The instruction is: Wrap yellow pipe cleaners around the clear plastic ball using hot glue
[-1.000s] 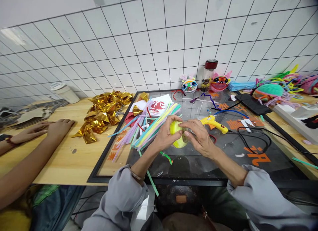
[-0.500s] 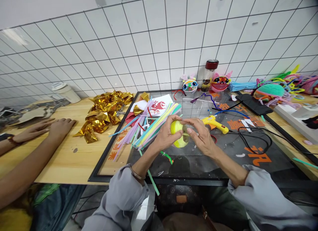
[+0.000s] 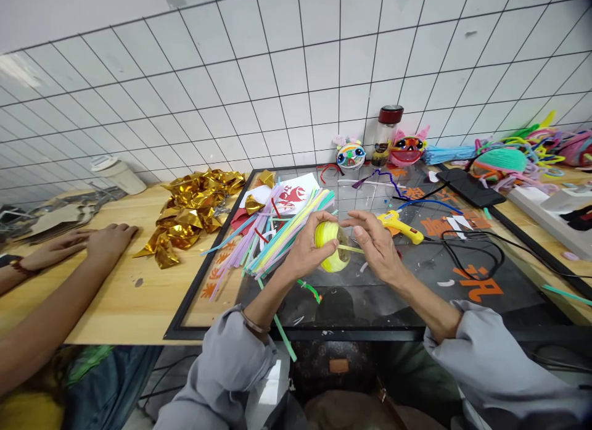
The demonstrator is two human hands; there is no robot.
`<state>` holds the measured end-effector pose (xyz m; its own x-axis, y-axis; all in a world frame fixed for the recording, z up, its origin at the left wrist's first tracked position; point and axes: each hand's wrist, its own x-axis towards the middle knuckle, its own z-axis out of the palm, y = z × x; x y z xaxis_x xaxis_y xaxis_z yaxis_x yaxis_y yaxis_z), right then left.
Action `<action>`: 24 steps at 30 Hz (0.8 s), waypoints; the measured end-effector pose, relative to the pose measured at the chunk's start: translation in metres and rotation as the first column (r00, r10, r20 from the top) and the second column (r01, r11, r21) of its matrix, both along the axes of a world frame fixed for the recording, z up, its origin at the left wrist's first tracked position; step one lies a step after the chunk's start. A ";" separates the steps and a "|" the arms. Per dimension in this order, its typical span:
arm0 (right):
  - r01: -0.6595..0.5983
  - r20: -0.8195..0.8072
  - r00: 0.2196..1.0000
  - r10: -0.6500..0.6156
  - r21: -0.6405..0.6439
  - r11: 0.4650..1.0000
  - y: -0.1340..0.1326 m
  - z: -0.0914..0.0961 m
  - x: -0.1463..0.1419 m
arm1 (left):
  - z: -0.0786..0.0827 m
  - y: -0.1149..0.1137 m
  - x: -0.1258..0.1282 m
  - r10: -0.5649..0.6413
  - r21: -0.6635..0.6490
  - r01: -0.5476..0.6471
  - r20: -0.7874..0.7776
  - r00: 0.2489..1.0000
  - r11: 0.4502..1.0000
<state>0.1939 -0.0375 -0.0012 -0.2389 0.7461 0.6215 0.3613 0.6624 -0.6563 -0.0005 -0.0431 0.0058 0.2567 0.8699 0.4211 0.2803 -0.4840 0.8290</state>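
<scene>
My left hand (image 3: 305,252) is closed around a small round form wound with yellow pipe cleaner (image 3: 329,246), held above the dark glass mat (image 3: 416,294). My right hand (image 3: 377,245) sits just right of it, fingers pinching the loose yellow strand (image 3: 350,248) that runs off the form. A fan of pastel pipe cleaners (image 3: 277,229) lies on the mat just left of my hands. A yellow hot glue gun (image 3: 398,224) lies behind my right hand.
Another person's hands (image 3: 83,242) rest flat on the wooden table at left, beside crumpled gold foil (image 3: 194,211) and a white cup (image 3: 118,173). Along the tiled wall stand small craft masks (image 3: 350,155), a red-lidded jar (image 3: 385,132) and a colourful pipe-cleaner heap (image 3: 518,152). Black cables (image 3: 476,245) cross the mat.
My right hand has drawn slightly away to the right from the yellow form, pulling the strand out taut. My left hand keeps its hold. The other person's hands stay put.
</scene>
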 end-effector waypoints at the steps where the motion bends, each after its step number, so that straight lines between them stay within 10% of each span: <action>1: -0.002 0.019 1.000 0.002 0.007 1.000 0.000 0.000 -0.001 | 0.000 0.000 0.000 0.000 -0.005 0.000 0.001 1.000 1.000; 17: -0.077 0.183 0.983 0.017 0.328 0.942 -0.007 0.001 -0.004 | 0.004 -0.001 0.002 -0.011 -0.021 0.011 0.025 1.000 1.000; 24: -0.091 0.066 0.995 0.077 0.249 0.964 -0.008 0.007 -0.002 | 0.004 -0.001 0.002 -0.007 0.000 0.007 0.032 0.999 1.000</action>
<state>0.1919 -0.0453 0.0058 -0.3337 0.5433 0.7704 0.3281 0.8331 -0.4454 0.0016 -0.0444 0.0094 0.2493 0.8684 0.4286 0.2506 -0.4854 0.8376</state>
